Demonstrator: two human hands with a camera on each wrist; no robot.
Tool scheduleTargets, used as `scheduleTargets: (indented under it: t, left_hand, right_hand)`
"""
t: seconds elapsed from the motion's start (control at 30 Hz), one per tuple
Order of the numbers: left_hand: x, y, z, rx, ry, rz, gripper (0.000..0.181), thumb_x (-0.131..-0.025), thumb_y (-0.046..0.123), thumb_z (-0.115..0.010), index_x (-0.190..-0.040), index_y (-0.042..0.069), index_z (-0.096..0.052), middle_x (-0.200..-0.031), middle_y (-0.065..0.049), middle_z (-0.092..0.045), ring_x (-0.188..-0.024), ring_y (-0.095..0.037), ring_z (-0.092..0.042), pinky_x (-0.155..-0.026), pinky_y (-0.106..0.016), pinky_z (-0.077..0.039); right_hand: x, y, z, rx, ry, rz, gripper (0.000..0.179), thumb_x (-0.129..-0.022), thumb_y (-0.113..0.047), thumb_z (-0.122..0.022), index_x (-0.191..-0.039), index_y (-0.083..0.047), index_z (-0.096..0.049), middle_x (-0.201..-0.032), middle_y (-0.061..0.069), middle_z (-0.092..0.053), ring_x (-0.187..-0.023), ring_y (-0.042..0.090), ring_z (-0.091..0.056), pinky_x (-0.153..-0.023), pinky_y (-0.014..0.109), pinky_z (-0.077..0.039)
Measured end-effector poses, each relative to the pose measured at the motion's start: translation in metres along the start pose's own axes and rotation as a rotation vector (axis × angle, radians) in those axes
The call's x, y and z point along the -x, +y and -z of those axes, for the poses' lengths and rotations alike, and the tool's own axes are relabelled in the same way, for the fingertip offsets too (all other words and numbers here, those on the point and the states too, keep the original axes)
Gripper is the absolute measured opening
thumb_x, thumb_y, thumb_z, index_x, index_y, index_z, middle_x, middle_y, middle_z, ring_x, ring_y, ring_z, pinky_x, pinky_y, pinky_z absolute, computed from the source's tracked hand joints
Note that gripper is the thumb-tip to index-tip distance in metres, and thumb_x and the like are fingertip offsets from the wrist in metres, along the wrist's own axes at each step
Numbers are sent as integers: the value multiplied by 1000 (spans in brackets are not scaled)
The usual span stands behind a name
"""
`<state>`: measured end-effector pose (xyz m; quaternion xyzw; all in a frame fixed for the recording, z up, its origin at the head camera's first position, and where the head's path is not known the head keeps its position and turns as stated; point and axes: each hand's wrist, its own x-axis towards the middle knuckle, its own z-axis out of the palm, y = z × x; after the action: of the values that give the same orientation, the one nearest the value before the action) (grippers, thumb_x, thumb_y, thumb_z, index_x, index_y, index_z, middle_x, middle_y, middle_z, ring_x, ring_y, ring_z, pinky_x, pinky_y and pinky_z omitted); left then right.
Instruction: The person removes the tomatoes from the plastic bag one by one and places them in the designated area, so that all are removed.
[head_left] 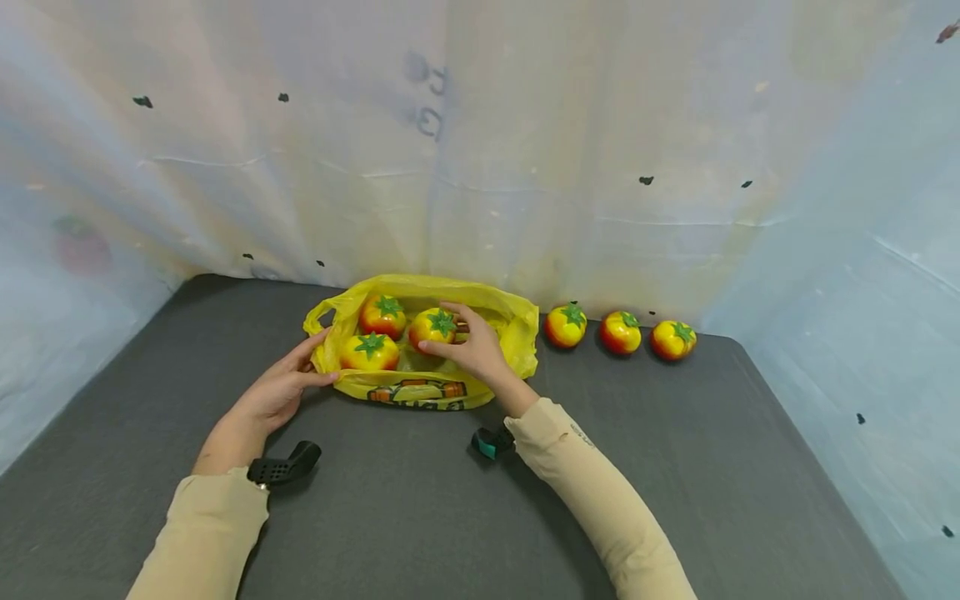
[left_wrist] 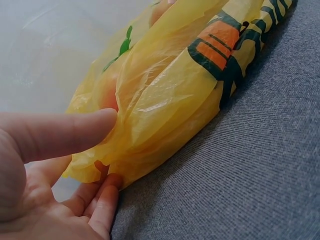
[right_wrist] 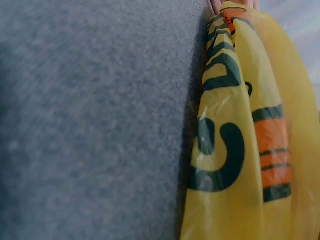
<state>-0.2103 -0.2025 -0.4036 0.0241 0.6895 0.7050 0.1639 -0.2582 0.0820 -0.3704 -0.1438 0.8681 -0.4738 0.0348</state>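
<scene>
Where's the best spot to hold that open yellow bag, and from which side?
Probably the left end of the yellow bag, pinched from the left, as the left hand does. The thin plastic gathers into folds there, which should pinch easily, and a grip at that end leaves the open top's middle free.

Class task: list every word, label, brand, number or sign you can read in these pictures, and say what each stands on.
No text reads with certainty.
Yellow crinkled plastic bag: large dark green letters, sideways and creased, not reliably readable.
Pale translucent plastic sheeting: faint grey characters, too blurred.
Beige cloth right sleeve: dark mark, too small.
</scene>
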Motion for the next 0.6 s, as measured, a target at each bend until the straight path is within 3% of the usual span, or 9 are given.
scheduleTargets:
  t: [0.4,0.6]
  left_hand:
    - [-1,-1,1,-15,-14,-1,86,-94,8,-60,-156,22,-2,-159,-12,18,-143,-37,8,-110,-63,10]
    - [-1,-1,1,-11,-18,-9,85,-94,7,-59,-156,21,-2,-159,-12,18,-143,-37,8,-110,-63,10]
  right_hand:
    - [9,2,7,-20,22,-8,68,-78,-37,-79,-139,-24,-50,-142,4,-46,-121,28,-49,-95,45,-46]
    - [14,0,11,13,53,-23,68,-77,-40,-79,-138,-26,-52,-135,7,-47,-115,26,-48,-89,42,-47]
